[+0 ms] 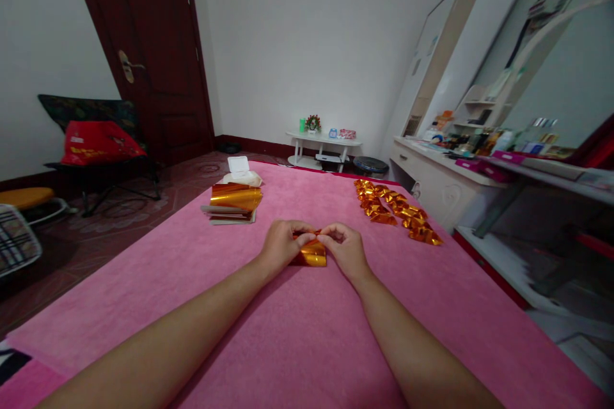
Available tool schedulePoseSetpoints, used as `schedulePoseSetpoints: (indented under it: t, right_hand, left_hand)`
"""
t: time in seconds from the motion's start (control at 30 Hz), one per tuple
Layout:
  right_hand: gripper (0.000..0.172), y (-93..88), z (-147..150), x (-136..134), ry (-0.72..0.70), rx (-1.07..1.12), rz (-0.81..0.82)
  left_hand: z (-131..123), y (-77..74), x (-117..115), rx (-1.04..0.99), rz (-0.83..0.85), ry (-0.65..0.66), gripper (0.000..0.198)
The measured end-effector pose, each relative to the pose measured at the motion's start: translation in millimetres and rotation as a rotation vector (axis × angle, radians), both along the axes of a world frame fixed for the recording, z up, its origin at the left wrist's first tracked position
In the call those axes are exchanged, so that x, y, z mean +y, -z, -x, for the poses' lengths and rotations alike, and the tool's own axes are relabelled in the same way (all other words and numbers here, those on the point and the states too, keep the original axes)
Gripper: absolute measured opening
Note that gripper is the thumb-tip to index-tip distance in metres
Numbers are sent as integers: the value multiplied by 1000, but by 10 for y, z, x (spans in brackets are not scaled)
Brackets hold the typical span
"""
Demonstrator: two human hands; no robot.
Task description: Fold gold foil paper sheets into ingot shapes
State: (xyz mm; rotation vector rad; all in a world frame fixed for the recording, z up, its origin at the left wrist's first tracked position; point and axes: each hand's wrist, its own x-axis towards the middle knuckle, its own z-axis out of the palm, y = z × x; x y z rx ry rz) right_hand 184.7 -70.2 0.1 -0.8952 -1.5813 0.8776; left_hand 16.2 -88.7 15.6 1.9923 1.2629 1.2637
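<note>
A sheet of shiny gold foil paper (309, 257) lies in the middle of the pink cloth (268, 339). My left hand (286, 241) pinches its far edge between thumb and fingers. Right beside it, my right hand (344, 244) pinches the same edge, the two thumbs almost touching. The edge between the fingertips is mostly hidden. To the left rests a stack of gold foil sheets (236, 197). On the right, several folded gold foil pieces (378, 198) lie in rows.
Behind the stack stands an open white container (238, 166). A low white table (307, 136) with small items is against the wall. To the right is a white dresser (432, 172) crowded with bottles; a folding chair with a red bag (100, 142) is at the left.
</note>
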Motion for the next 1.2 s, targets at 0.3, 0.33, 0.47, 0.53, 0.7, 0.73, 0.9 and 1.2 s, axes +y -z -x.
schedulePoseSetpoints:
  t: [0.3, 0.33, 0.47, 0.53, 0.7, 0.73, 0.9, 1.2]
  right_hand:
    - [27, -50, 25, -36, 13, 47, 26]
    - [25, -44, 25, -35, 11, 40, 24]
    - [26, -30, 27, -31, 40, 29, 20]
    - [23, -40, 31, -37, 75, 30, 2]
    - [9, -59, 32, -56, 108, -39, -59]
    - [8, -60, 30, -58, 105, -53, -74]
    - [7, -90, 18, -69, 127, -130, -212]
    - [6, -117, 19, -83, 93, -141, -282]
  left_hand:
    - [-3, -13, -4, 6, -13, -8, 17]
    - [-2, -15, -5, 4, -16, -3, 18]
    - [-1, -12, -8, 6, -7, 23, 19]
    - [-4, -5, -6, -12, 4, 4, 18]
    - [-5, 5, -8, -25, 1, -33, 17]
    - [-3, 4, -9, -14, 1, -31, 18]
    - [8, -10, -9, 22, 12, -24, 20]
    - [37, -28, -6, 137, -46, 13, 23]
